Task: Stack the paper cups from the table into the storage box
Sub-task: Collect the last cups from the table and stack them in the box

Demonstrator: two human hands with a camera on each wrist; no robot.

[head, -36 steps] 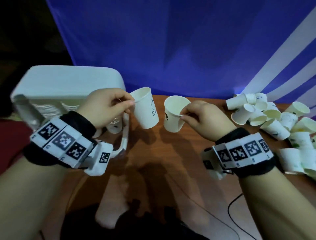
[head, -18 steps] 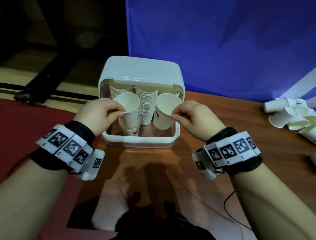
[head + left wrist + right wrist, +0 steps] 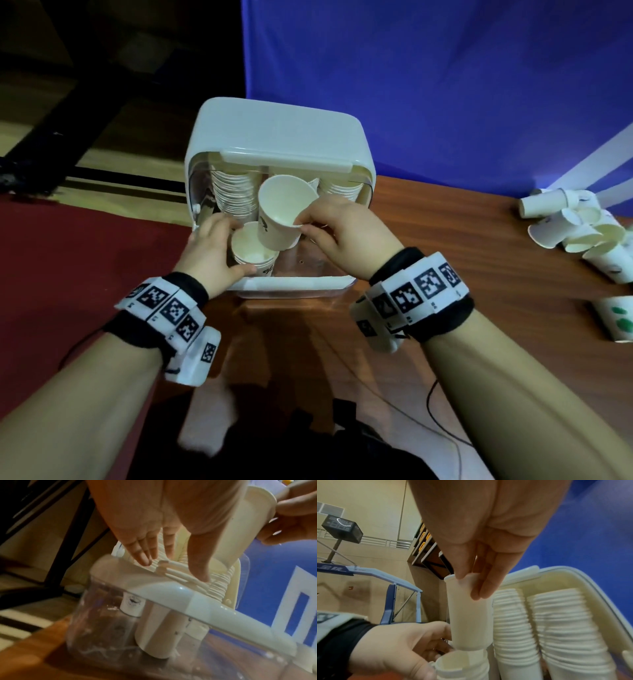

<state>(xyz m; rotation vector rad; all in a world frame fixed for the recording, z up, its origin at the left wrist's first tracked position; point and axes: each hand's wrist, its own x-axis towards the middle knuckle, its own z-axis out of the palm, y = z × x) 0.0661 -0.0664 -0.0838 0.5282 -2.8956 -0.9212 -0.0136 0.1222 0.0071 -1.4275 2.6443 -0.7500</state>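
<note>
The white storage box (image 3: 294,284) stands at the table's left edge with its lid (image 3: 277,133) raised. Inside it are tall cup stacks (image 3: 233,192) (image 3: 565,628) and a short stack (image 3: 253,251) at the front left. My left hand (image 3: 236,245) (image 3: 171,566) reaches into the box and holds the short stack's top cup (image 3: 452,665) between thumb and fingers. My right hand (image 3: 299,224) (image 3: 471,585) pinches the rim of a single paper cup (image 3: 279,212) (image 3: 469,622) (image 3: 240,527). That cup hangs tilted just above the short stack, its base over the stack's mouth.
A pile of loose paper cups (image 3: 582,229) lies on the wooden table (image 3: 445,240) at the far right, with a green-dotted cup (image 3: 616,318) nearer. A thin black cable (image 3: 428,411) crosses the table front. Dark red floor (image 3: 68,257) lies left of the box.
Both hands moved from mid-table to the box. The left hand's cup went down onto the short stack; the right hand's cup shifted left, over that stack.
</note>
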